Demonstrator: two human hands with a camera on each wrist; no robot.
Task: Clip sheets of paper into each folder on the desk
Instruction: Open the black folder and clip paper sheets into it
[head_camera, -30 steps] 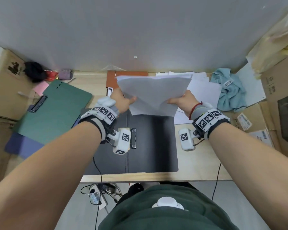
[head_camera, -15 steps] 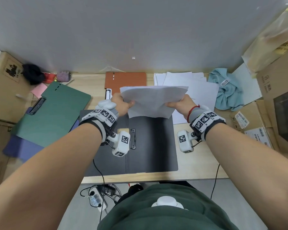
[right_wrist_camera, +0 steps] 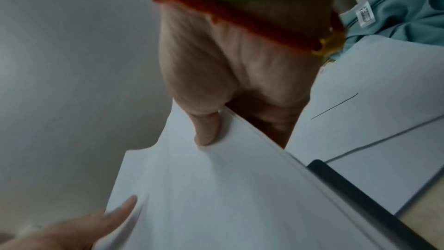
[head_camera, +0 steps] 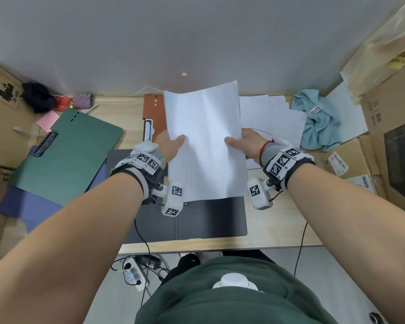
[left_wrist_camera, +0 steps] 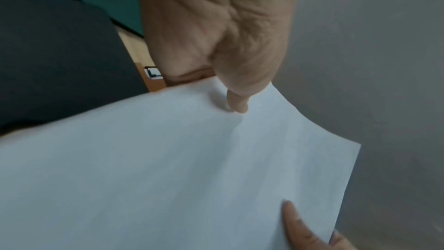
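Observation:
I hold a stack of white paper sheets (head_camera: 205, 141) upright over the open black folder (head_camera: 208, 218), lower edge near the folder. My left hand (head_camera: 171, 146) pinches the stack's left edge, thumb on the front; my right hand (head_camera: 241, 143) pinches the right edge the same way. In the left wrist view the left thumb presses the sheets (left_wrist_camera: 192, 159); in the right wrist view the right thumb lies on the sheets (right_wrist_camera: 216, 187). The folder's clip is hidden behind the paper and my left wrist. A green folder (head_camera: 66, 157) lies left, an orange folder (head_camera: 154, 113) behind.
More loose white sheets (head_camera: 271, 118) lie at the back right beside a crumpled teal cloth (head_camera: 320, 122). Cardboard boxes (head_camera: 391, 127) flank the desk on both sides. A blue folder (head_camera: 21, 204) sits under the green one. The desk's front edge (head_camera: 220, 244) is near my body.
The stack was held bent and low between my hands; now it stands taller and straighter, with its top raised toward the wall. Both hands keep their grip.

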